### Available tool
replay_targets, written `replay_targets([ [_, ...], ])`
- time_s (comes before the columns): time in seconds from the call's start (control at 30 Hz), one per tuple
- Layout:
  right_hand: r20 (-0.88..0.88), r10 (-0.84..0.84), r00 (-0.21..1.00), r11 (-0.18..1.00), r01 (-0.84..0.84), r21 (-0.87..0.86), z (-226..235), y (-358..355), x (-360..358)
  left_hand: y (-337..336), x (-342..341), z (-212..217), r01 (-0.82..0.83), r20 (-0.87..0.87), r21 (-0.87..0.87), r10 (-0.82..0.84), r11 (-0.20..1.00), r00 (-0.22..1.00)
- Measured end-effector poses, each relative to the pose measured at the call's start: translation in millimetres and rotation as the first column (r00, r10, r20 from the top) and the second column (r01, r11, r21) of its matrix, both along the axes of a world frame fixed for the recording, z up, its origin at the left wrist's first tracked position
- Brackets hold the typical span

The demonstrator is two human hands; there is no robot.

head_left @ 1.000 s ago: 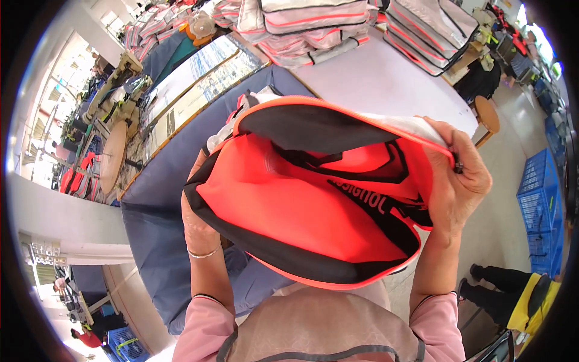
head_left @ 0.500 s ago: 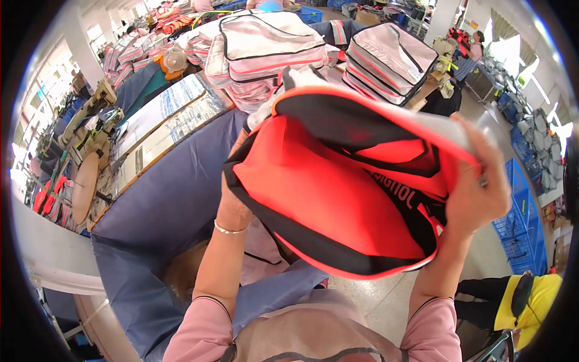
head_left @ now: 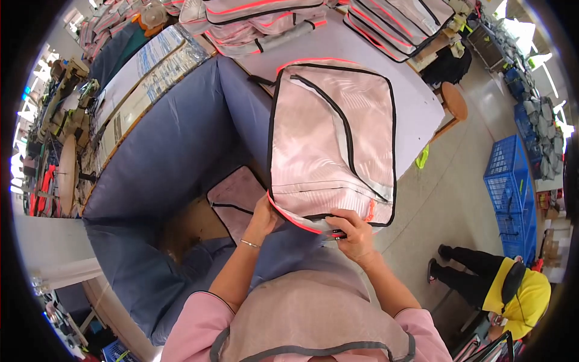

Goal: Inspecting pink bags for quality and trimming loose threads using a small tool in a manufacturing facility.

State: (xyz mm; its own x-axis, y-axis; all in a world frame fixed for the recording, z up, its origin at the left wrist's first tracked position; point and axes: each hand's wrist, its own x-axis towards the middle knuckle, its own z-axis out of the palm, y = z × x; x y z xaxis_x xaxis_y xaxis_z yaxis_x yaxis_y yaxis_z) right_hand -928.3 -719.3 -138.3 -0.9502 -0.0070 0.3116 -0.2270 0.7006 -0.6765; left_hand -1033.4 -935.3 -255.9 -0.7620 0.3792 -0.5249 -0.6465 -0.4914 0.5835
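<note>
A pale pinkish-grey bag with black piping, a curved zip line across its front and bright red edging lies face up on the near part of the table. At its near left corner, my left hand is closed on the red-lined edge. My right hand pinches the near edge, thumb and fingers round the rim and a small dark piece. Beside it a short red cord hangs from the bag. The bag's inside is hidden.
The pale table reaches under the bag. Stacked bags stand on it, one pile at far left, another at far right. Left is a blue cloth-lined bin holding another bag. Blue crates and a person in yellow are right.
The bag has turned from held up with its red inside showing to lying front side up on the table. Both hands have come down to its near edge, the right one moving left.
</note>
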Motion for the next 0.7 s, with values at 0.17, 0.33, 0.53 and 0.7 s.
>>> replay_targets([
  [0.17,0.083,-0.008,0.996,1.0,0.008,-0.002,-6.5,-6.3,4.1,-6.5,22.5,-23.9,-0.07,-0.141,-0.099,0.056,0.993,0.988],
  [0.33,0.156,-0.011,0.988,0.998,0.02,-0.058,-5.6,-8.6,3.9,-25.2,19.3,-18.3,-0.103,0.0,0.247,0.107,0.964,0.994],
  [0.53,0.074,-0.091,0.993,0.974,0.104,-0.2,-0.9,-12.2,-2.2,-9.4,7.0,33.4,-0.069,-0.044,0.237,0.082,0.969,0.996],
  [0.7,0.015,-0.135,0.991,0.955,0.135,-0.265,5.7,-13.3,-4.7,-4.5,-5.7,34.9,0.004,-0.162,0.007,-0.003,1.0,0.987],
])
